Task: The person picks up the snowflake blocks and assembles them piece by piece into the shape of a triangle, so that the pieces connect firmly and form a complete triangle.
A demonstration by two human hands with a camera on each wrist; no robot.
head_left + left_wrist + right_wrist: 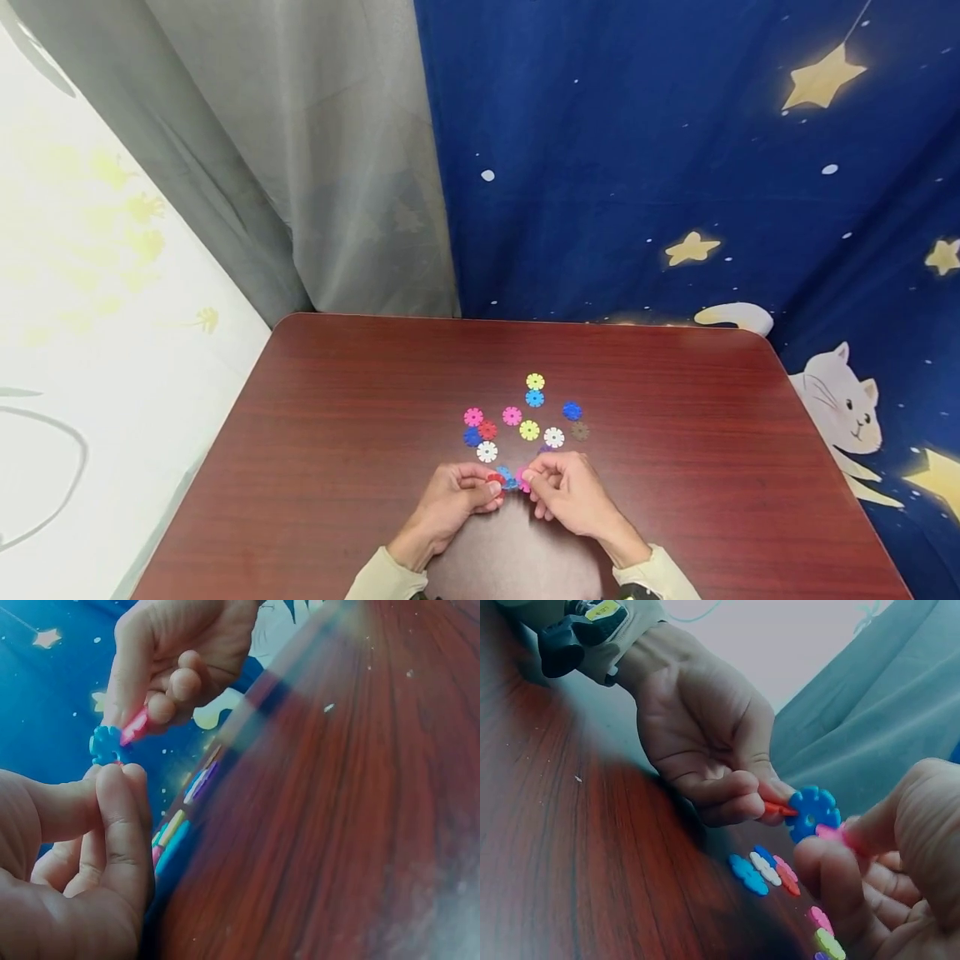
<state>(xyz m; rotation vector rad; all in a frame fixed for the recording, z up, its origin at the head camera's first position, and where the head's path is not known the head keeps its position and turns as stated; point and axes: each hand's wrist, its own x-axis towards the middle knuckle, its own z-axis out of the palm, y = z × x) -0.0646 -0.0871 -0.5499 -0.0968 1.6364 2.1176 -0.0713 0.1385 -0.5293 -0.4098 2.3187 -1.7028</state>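
Observation:
My left hand pinches a red notched plastic disc between thumb and fingers. A blue notched disc stands on edge between the two hands, with the red one meeting its one side. On its other side is a pink notched disc, pinched by my right hand. Fingertips cover much of the red and pink discs. Both hands are close together near the front of the table, just in front of the loose discs.
Several loose notched discs lie flat on the dark red wooden table. Among them are a white disc, a yellow disc, a brown disc and a dark blue disc. Curtains hang behind the table's far edge.

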